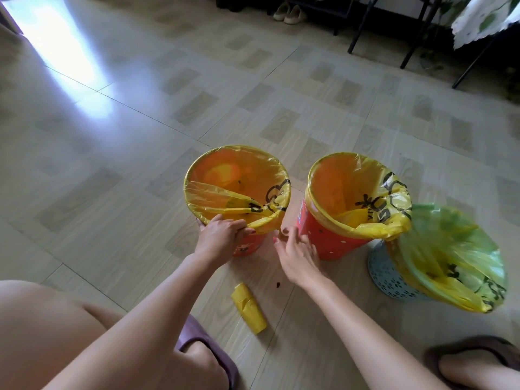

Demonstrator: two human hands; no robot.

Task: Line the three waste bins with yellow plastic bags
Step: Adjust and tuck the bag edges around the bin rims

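Note:
Three bins stand on the tiled floor. The left red bin (247, 247) has a yellow bag (222, 175) stretched over its rim. My left hand (221, 235) pinches that bag's near edge at the rim. The middle red bin (334, 243) holds a yellow bag (394, 209) folded over its rim with slack bunched on the right. My right hand (295, 251) is between the two red bins, fingers spread, touching the middle bin's wall. The pale blue perforated bin (385, 274) at the right carries a loose yellow bag (450, 249).
A yellow roll of bags (249, 312) lies on the floor near my knee. A small dark speck (278, 284) lies beside it. My slippered feet are at the bottom edge. Black chair legs (363, 23) and shoes (288, 12) stand at the far side.

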